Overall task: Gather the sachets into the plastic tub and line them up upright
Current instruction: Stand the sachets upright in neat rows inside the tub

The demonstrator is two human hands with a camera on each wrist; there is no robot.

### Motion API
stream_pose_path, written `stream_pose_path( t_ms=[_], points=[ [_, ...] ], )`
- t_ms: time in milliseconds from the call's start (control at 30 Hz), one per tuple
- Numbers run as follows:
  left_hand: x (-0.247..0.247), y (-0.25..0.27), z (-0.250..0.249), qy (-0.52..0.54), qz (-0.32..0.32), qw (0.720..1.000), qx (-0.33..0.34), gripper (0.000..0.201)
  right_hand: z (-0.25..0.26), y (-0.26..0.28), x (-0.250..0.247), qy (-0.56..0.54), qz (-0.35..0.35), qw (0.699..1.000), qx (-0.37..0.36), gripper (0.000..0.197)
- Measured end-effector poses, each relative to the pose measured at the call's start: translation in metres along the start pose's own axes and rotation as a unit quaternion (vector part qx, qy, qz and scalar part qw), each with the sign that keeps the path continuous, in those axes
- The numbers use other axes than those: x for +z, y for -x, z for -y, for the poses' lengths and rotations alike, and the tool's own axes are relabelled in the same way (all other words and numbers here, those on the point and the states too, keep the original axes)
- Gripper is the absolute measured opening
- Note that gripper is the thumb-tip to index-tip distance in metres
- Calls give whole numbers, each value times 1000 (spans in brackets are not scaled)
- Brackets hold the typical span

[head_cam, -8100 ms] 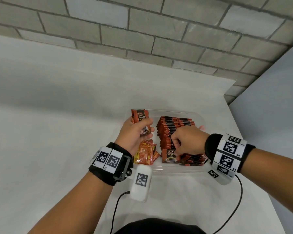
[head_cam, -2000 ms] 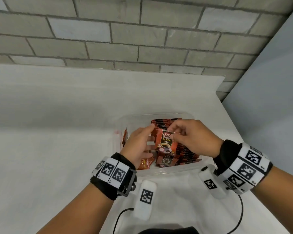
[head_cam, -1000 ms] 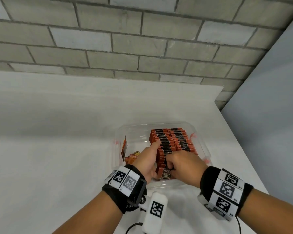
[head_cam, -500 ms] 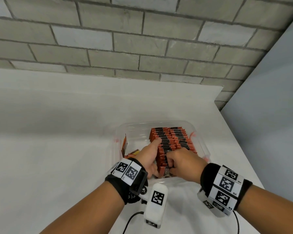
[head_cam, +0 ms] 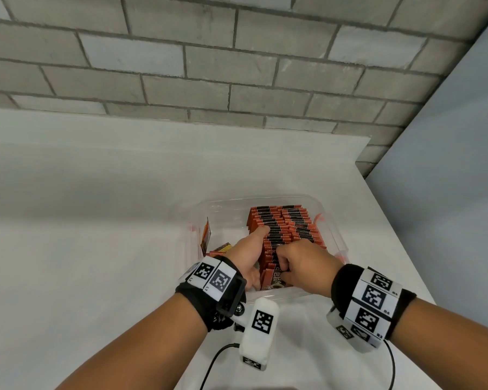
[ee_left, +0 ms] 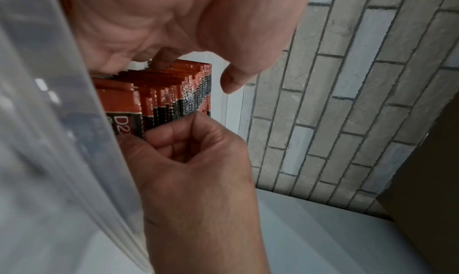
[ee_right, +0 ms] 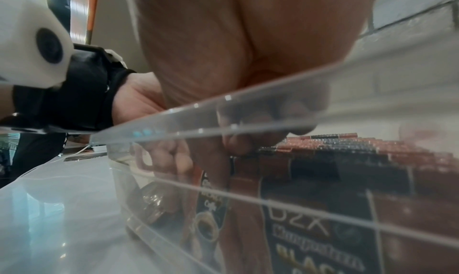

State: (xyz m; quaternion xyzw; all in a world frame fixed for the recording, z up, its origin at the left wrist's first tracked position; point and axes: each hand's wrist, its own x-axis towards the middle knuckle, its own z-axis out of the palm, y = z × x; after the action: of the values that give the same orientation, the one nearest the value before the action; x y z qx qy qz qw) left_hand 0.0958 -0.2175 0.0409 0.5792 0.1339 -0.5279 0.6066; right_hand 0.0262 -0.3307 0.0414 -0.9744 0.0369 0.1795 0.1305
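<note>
A grey brick wall [head_cam: 237, 66] backs the white table [head_cam: 82, 263] where we work, a clear plastic tub [head_cam: 334, 229] set near its right edge. Inside the tub, two rows of red-and-black sachets [head_cam: 282, 223] stand upright, packed front to back along its right half. Our left hand [head_cam: 248, 249] lies against the left side of the nearer row, fingers straight along the tops, thumb held apart. Our right hand [head_cam: 304, 263] sits at the near end of that row, fingers curled, pinching the front sachet [head_cam: 275, 278], whose printed face looks toward us. A few loose sachets [head_cam: 219, 247] lie flat in the tub's left part, and one more [head_cam: 206, 235] leans against its left wall. Both wrists carry black bands with square-patterned markers [head_cam: 217, 278].
</note>
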Motion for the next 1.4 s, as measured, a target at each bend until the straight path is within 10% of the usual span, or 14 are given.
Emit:
stream_pose_path(
  t_ms=[533, 733, 967, 1400],
  points=[
    [-4, 0, -1, -35, -4, 999, -32, 33, 0, -1, -6, -26, 5, 1000, -16, 15],
    [-16, -2, -4, -15, 1, 1000, -18, 61, -12, 10, -27, -39, -90, 995, -17, 28],
    [-15, -6, -8, -2, -25, 998, 51, 39, -5, 7, -13, 119, 94, 988, -13, 76],
    [-11, -4, -17, 43, -7, 997, 64, 32, -6, -9, -13, 79, 62, 995, -16, 53]
  ],
)
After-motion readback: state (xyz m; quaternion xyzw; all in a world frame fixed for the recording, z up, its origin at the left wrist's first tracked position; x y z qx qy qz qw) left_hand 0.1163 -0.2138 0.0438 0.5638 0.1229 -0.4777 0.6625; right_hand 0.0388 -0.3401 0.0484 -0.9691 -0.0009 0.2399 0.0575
